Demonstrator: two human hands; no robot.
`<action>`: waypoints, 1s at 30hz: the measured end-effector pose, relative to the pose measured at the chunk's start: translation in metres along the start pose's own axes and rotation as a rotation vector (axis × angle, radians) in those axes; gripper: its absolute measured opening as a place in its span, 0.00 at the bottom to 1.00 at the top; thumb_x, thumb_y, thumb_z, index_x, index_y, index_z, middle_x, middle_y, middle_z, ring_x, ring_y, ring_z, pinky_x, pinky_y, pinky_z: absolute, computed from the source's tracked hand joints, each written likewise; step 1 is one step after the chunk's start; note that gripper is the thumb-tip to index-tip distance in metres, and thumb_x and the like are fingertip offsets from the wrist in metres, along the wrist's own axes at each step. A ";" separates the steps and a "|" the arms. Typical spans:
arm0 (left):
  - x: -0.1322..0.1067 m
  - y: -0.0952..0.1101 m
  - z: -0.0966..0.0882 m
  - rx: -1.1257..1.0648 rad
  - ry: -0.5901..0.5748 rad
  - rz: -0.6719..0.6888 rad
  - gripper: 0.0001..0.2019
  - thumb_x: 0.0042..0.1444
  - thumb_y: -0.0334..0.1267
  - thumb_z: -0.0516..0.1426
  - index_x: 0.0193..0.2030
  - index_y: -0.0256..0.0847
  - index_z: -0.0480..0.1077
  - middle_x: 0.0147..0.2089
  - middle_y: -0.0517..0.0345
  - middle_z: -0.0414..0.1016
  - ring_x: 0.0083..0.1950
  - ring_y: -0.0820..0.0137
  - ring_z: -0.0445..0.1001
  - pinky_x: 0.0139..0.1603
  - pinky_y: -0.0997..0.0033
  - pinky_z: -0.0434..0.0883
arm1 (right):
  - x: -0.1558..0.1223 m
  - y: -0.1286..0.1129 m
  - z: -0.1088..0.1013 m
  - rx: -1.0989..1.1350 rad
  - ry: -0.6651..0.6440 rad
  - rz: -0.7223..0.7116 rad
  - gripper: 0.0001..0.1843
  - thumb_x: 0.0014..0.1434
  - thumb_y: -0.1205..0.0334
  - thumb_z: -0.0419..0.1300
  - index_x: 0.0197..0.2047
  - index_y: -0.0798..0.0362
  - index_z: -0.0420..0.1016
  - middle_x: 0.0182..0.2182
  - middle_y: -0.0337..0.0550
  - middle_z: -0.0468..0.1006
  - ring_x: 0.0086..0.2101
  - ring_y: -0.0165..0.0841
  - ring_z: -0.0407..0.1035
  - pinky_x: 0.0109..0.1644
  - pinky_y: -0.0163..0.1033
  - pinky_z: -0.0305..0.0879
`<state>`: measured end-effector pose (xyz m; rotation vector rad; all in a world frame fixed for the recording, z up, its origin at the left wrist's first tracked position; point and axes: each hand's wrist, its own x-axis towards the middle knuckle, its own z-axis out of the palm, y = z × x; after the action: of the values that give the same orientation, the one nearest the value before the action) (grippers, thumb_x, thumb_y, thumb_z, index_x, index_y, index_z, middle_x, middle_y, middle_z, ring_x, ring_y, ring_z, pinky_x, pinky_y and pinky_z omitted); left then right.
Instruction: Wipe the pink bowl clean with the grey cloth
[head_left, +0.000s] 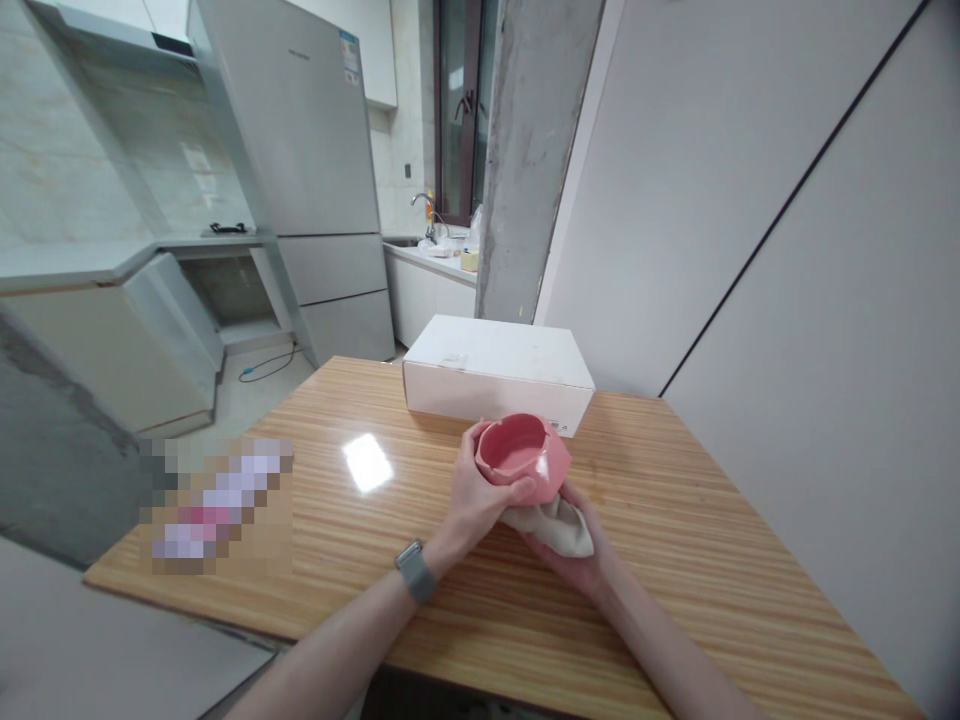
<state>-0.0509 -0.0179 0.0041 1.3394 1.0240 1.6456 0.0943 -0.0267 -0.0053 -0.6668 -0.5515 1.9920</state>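
A glossy pink faceted bowl [556,466] with a notched rim is held above the table, its opening tipped up toward me. My left hand [484,485] grips it from the left, thumb over the near side and fingers round the far side. Under the bowl, my right hand [577,565] holds a beige cloth [562,530] against its lower side. The cloth hangs over the palm, and most of my right fingers are hidden behind it and the bowl.
A closed white box [499,350] stands behind the bowl on the wood-grain table [675,560]. Something blurred out by pixels [225,500] lies at the table's left edge. A panelled wall [787,250] runs along the right. Beyond are a fridge [322,150] and a sink counter [431,280].
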 end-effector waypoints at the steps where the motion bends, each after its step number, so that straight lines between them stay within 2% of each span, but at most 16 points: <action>1: 0.001 0.001 -0.002 0.086 0.013 0.043 0.44 0.33 0.43 0.70 0.58 0.41 0.57 0.59 0.48 0.66 0.58 0.59 0.67 0.59 0.58 0.64 | 0.000 -0.001 0.001 -0.006 -0.013 0.039 0.13 0.59 0.55 0.58 0.42 0.55 0.76 0.34 0.43 0.82 0.34 0.34 0.77 0.41 0.37 0.72; 4: 0.002 0.002 -0.007 0.285 0.025 0.157 0.50 0.27 0.42 0.72 0.60 0.42 0.55 0.61 0.46 0.63 0.62 0.55 0.63 0.62 0.55 0.61 | -0.004 -0.007 0.005 0.009 -0.018 0.120 0.17 0.62 0.54 0.55 0.48 0.57 0.74 0.38 0.45 0.81 0.40 0.36 0.76 0.46 0.39 0.71; 8: 0.001 0.005 -0.009 0.346 0.007 0.186 0.50 0.28 0.42 0.71 0.60 0.41 0.53 0.59 0.47 0.64 0.59 0.57 0.66 0.59 0.56 0.65 | -0.023 -0.024 -0.002 -0.081 0.079 0.182 0.16 0.60 0.58 0.58 0.49 0.58 0.74 0.39 0.46 0.81 0.45 0.37 0.75 0.52 0.40 0.68; 14: -0.004 0.009 0.001 0.317 -0.077 0.097 0.46 0.30 0.39 0.71 0.57 0.43 0.56 0.53 0.53 0.70 0.52 0.62 0.72 0.52 0.62 0.70 | -0.086 -0.060 -0.045 -0.486 0.323 0.266 0.23 0.52 0.53 0.65 0.49 0.57 0.73 0.41 0.50 0.81 0.41 0.41 0.76 0.50 0.42 0.70; 16: -0.006 0.007 0.007 0.276 -0.098 0.057 0.44 0.30 0.38 0.71 0.56 0.43 0.57 0.52 0.54 0.71 0.52 0.63 0.72 0.52 0.63 0.70 | -0.104 -0.073 -0.064 -0.667 0.346 0.237 0.25 0.52 0.49 0.63 0.50 0.53 0.72 0.43 0.49 0.80 0.41 0.42 0.76 0.48 0.44 0.71; 18: -0.007 0.005 0.017 0.231 -0.123 0.030 0.44 0.30 0.38 0.71 0.56 0.43 0.57 0.52 0.53 0.72 0.51 0.64 0.72 0.52 0.63 0.69 | -0.116 -0.083 -0.085 -0.929 0.375 0.083 0.27 0.50 0.47 0.63 0.51 0.50 0.71 0.45 0.47 0.79 0.43 0.43 0.75 0.47 0.44 0.71; 21: -0.007 0.002 0.038 0.179 -0.188 0.004 0.44 0.29 0.39 0.72 0.56 0.43 0.58 0.52 0.53 0.72 0.51 0.63 0.72 0.52 0.62 0.69 | -0.122 -0.093 -0.115 -1.349 0.593 -0.232 0.30 0.42 0.46 0.63 0.47 0.52 0.73 0.43 0.49 0.79 0.44 0.47 0.73 0.48 0.46 0.68; 23: -0.005 -0.001 0.057 0.123 -0.241 -0.006 0.45 0.29 0.39 0.72 0.56 0.43 0.58 0.52 0.53 0.72 0.51 0.64 0.72 0.53 0.63 0.68 | -0.121 -0.096 -0.128 -1.506 0.690 -0.350 0.31 0.41 0.46 0.61 0.47 0.52 0.71 0.44 0.50 0.78 0.46 0.48 0.72 0.51 0.48 0.65; 26: -0.001 -0.010 0.088 0.041 -0.309 -0.003 0.46 0.27 0.39 0.72 0.56 0.43 0.57 0.52 0.53 0.71 0.52 0.64 0.71 0.53 0.64 0.68 | -0.119 -0.096 -0.134 -1.599 0.723 -0.401 0.34 0.43 0.46 0.58 0.52 0.52 0.67 0.47 0.51 0.77 0.47 0.47 0.70 0.52 0.48 0.63; 30: 0.007 -0.029 0.122 0.052 -0.339 0.019 0.47 0.26 0.42 0.72 0.56 0.42 0.57 0.53 0.52 0.69 0.52 0.63 0.70 0.53 0.63 0.67 | -0.118 -0.100 -0.136 -1.643 0.753 -0.359 0.35 0.45 0.47 0.56 0.56 0.52 0.63 0.37 0.45 0.79 0.39 0.45 0.73 0.44 0.45 0.66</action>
<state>0.0700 0.0135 -0.0044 1.5999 0.8569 1.3511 0.2953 -0.0685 -0.0189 -1.9350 -1.6093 0.4553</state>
